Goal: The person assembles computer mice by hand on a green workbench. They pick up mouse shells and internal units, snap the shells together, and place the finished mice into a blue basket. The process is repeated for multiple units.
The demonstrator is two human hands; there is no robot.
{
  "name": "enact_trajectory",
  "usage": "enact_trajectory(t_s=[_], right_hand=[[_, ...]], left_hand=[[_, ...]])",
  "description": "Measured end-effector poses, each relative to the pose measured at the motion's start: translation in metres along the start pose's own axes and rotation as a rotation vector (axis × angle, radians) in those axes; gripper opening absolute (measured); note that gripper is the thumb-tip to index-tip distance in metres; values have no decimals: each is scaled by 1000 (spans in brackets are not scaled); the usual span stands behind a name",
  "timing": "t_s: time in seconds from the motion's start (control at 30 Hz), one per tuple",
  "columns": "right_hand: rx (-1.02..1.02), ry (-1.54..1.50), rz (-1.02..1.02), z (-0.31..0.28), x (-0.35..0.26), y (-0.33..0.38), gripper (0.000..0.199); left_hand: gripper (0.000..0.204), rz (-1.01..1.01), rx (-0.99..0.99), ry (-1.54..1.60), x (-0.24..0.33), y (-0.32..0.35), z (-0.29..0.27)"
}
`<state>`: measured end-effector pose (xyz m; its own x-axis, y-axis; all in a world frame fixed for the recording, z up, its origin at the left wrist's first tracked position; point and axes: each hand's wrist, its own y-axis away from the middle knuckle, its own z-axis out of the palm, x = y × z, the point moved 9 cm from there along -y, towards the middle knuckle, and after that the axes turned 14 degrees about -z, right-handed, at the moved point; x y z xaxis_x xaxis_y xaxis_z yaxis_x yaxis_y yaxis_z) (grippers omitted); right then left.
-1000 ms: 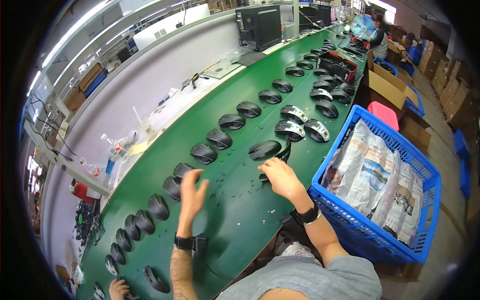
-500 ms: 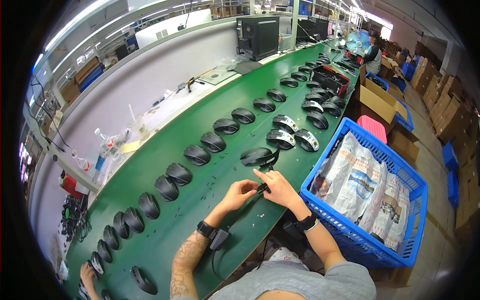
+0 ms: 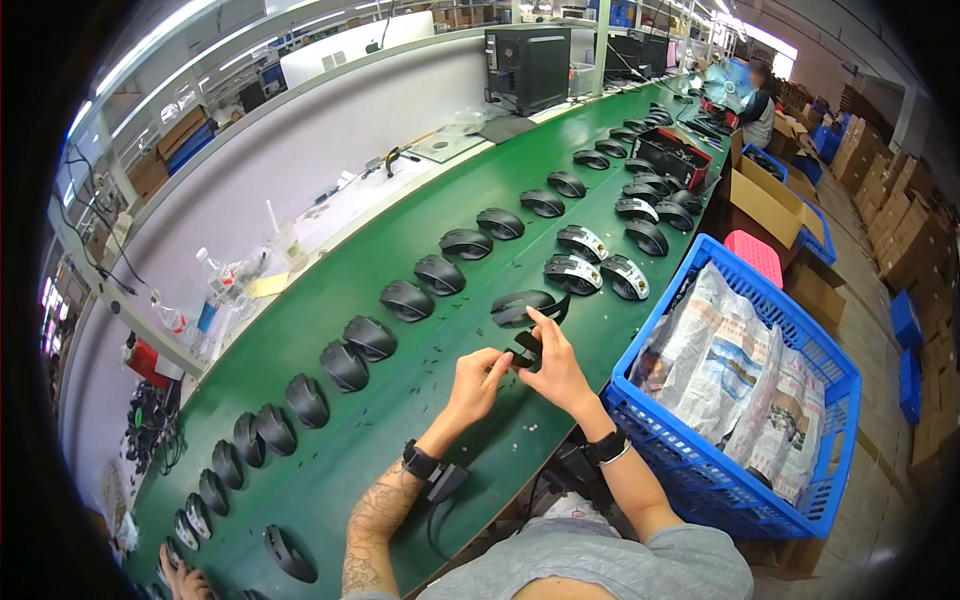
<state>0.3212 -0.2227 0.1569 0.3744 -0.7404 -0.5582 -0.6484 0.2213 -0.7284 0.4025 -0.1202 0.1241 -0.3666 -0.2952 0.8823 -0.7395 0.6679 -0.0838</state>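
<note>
Over the green bench, my left hand [image 3: 474, 388] and my right hand [image 3: 556, 368] meet, both closed on a small black plastic piece [image 3: 525, 350]. My left thumb and fingertips pinch its near end, while my right fingers grip it from the other side. The fingers partly hide its shape. Just beyond my hands lies a black computer mouse [image 3: 524, 308], with a thin black strip [image 3: 562, 308] at its right end. Three mice with light, uncovered sides sit farther off, among them one mouse [image 3: 573, 273] close to the black one.
A long row of black mice [image 3: 408, 300] runs along the green bench [image 3: 440, 350], with tiny black bits scattered beside it. At right stands a blue basket [image 3: 850, 420] holding newspaper-wrapped bundles. Another person's hand [image 3: 185, 577] shows at lower left. Another person [image 3: 758, 110] is far off.
My right hand's fingers have shifted around the black piece, and my left hand has closed in on it. At lower left, the other person's hand has moved down, leaving two light-sided mice visible.
</note>
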Motion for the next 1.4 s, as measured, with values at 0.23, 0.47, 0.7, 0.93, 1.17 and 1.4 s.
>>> enact_trajectory(t_s=[0.23, 0.47, 0.7, 0.93, 1.17, 1.4], right_hand=[[5, 54, -120, -7, -18, 2, 59], [221, 214, -20, -46, -6, 14, 58], [230, 286, -102, -33, -10, 44, 36], [246, 262, -80, -39, -7, 51, 34], [302, 201, -10, -41, -4, 49, 30], [315, 202, -9, -41, -4, 51, 38]], left_hand=[[31, -103, -166, 166, -20, -20, 8], [35, -7, -619, 96, 18, -94, 21], [74, 237, -297, -543, 0, -223, 93], [84, 121, -557, -641, -15, -246, 155], [69, 6, -489, -362, -30, -248, 100], [58, -69, -410, 315, 6, -159, -12]])
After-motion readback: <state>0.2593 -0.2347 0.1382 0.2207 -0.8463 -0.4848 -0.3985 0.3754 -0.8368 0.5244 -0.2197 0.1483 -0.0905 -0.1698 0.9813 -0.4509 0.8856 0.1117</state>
